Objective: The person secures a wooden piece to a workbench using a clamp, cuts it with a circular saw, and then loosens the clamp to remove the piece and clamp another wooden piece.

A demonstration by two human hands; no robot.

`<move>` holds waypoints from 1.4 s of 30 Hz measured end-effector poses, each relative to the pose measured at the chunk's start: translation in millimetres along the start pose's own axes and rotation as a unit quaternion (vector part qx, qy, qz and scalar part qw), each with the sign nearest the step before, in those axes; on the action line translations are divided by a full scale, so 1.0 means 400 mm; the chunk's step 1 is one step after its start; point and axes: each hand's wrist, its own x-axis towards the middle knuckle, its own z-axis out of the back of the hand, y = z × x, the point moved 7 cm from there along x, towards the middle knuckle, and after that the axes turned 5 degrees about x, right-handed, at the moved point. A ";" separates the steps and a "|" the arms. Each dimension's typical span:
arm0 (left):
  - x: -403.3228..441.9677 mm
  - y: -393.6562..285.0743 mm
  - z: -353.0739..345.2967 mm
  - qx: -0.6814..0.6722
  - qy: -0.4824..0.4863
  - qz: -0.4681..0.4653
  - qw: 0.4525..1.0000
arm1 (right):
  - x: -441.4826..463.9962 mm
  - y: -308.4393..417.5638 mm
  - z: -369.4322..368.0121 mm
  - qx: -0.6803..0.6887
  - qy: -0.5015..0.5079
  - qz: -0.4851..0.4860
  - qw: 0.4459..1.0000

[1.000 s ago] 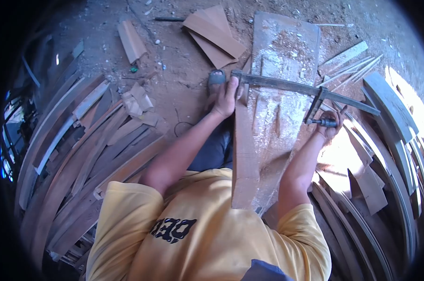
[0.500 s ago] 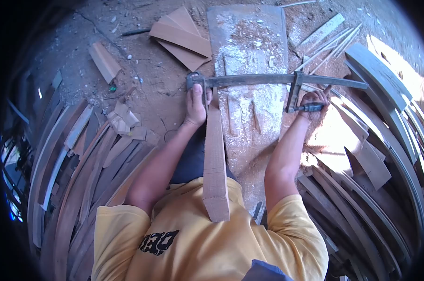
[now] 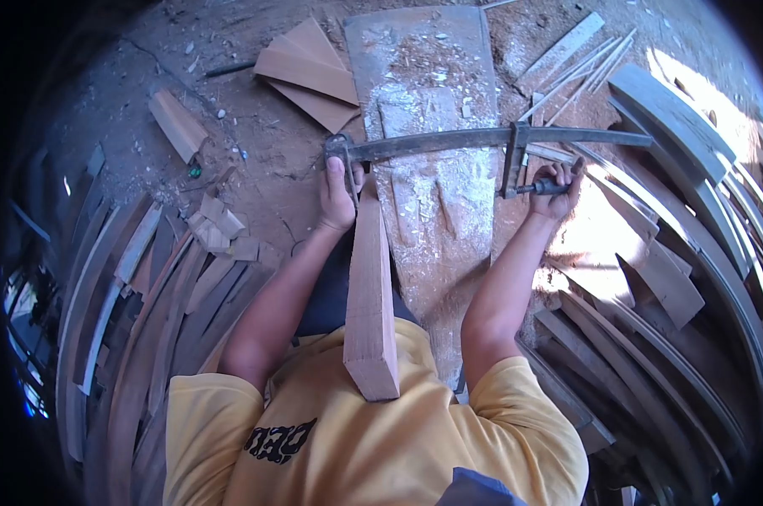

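Observation:
A dark metal bar clamp (image 3: 432, 143) stretches sideways across a dusty wooden board (image 3: 440, 211). My left hand (image 3: 337, 201) grips the clamp's fixed jaw at its left end, thumb laid along the metal. At the other side, my right hand (image 3: 557, 201) is wrapped round the screw handle (image 3: 548, 185) below the sliding jaw (image 3: 513, 160). A thick wooden block (image 3: 369, 312) points from my torso toward the fixed jaw; its far end lies close beside my left hand. Whether the jaw touches that block I cannot tell.
Several flat wood pieces (image 3: 310, 72) lie fanned at the upper left, near a small block (image 3: 177, 125). Curved planks are stacked on the left (image 3: 137, 337) and right (image 3: 676, 126). Thin strips (image 3: 579, 72) rest on the ground at the upper right.
The whole view has shifted slightly, with most things now farther left. My right hand's fingers have changed position around the screw handle. The wooden block's near end has swung left.

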 end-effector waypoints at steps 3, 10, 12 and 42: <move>0.001 -0.001 -0.001 0.016 0.004 0.001 1.000 | 0.022 -0.056 -0.005 0.110 -0.045 0.011 0.993; 0.012 0.005 0.001 0.035 0.022 -0.014 0.999 | 0.033 0.045 0.049 -0.207 -0.174 -0.022 0.962; 0.001 0.004 -0.001 0.012 0.012 -0.003 1.000 | 0.023 0.084 0.069 -0.407 -0.359 0.052 0.838; 0.004 0.012 -0.019 -0.031 0.040 0.009 0.999 | 0.080 0.123 0.078 -0.544 -0.486 0.023 0.684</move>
